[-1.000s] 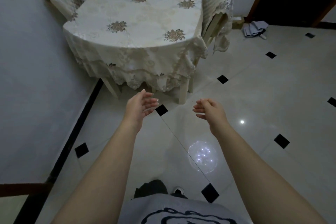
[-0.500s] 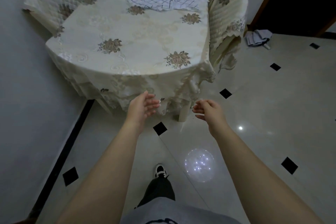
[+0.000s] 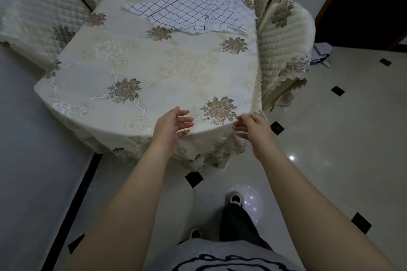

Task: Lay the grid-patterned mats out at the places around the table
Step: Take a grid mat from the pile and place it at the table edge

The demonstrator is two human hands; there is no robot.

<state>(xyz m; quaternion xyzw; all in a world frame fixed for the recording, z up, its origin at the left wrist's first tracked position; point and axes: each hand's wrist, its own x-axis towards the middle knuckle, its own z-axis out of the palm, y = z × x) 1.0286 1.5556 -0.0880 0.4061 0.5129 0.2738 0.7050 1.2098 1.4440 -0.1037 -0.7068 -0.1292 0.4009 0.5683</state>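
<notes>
Several white mats with a dark grid pattern lie in a loose overlapping pile at the far right end of the table, which wears a cream cloth with brown flowers. My left hand hovers over the near rounded edge of the table, fingers apart and empty. My right hand is beside it at the near right corner, fingers loosely curled, holding nothing. Both hands are far from the pile.
Quilted cream chair covers stand along the left side and the right side of the table. A grey wall runs on the left. A grey cloth lies on the tiled floor near a dark doorway at right.
I have walked toward the table; it now fills the view. Both hands have gone from over the floor to over the table's near edge, still empty.
</notes>
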